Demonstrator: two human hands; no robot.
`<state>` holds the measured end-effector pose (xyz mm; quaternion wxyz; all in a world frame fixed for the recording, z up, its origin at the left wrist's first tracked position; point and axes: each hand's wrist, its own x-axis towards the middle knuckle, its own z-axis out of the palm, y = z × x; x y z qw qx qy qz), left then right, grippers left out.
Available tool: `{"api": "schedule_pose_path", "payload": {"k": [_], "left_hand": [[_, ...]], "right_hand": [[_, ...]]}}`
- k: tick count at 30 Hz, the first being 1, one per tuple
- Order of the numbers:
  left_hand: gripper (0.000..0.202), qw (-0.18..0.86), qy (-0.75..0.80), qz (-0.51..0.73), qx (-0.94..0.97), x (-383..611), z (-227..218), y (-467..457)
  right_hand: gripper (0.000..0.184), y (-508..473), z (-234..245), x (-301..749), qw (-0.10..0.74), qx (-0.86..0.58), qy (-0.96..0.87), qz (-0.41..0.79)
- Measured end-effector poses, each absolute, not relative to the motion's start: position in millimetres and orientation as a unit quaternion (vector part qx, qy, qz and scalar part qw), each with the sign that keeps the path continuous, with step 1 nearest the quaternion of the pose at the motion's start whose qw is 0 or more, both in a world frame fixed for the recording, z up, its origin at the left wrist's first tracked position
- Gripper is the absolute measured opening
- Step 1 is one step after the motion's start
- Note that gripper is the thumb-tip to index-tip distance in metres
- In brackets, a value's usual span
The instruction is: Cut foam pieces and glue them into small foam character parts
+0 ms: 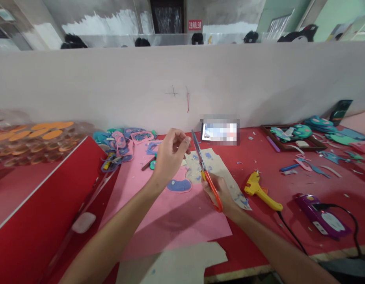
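Note:
My right hand holds a pair of scissors with orange handles, the blades pointing up and away and looking nearly together. Just left of the blade tips, my left hand is raised with thumb and fingers pinched. Whatever is between those fingertips is too small to make out. Under my hands lies a pink sheet, with a blue foam cutout edged in pink on it. A beige board dotted with blue scraps sits behind and beneath the scissors.
On the right are a yellow glue gun with a cord, a purple cabled device and a brown tray of foam shapes. A lit screen leans against the white partition. Foam scraps and a red panel stand left.

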<state>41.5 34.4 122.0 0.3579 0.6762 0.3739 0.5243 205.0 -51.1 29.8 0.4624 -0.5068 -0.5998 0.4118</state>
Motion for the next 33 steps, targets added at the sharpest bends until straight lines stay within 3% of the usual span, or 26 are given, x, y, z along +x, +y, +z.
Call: {"api": "schedule_pose_path", "payload": {"k": [10, 19, 33], "left_hand": [[0.014, 0.315, 0.405, 0.516, 0.686, 39.1, 122.3, 35.7], [0.001, 0.313, 0.382, 0.518, 0.698, 40.3, 116.5, 39.9], [0.011, 0.331, 0.364, 0.521, 0.697, 39.0, 118.9, 41.7]], "right_hand": [[0.053, -51.7, 30.7, 204.2, 0.464, -0.502, -0.588, 0.433], [0.06, -49.1, 23.5, 207.3, 0.469, -0.494, -0.588, 0.437], [0.064, -47.8, 20.7, 208.5, 0.463, -0.479, -0.599, 0.444]]}}
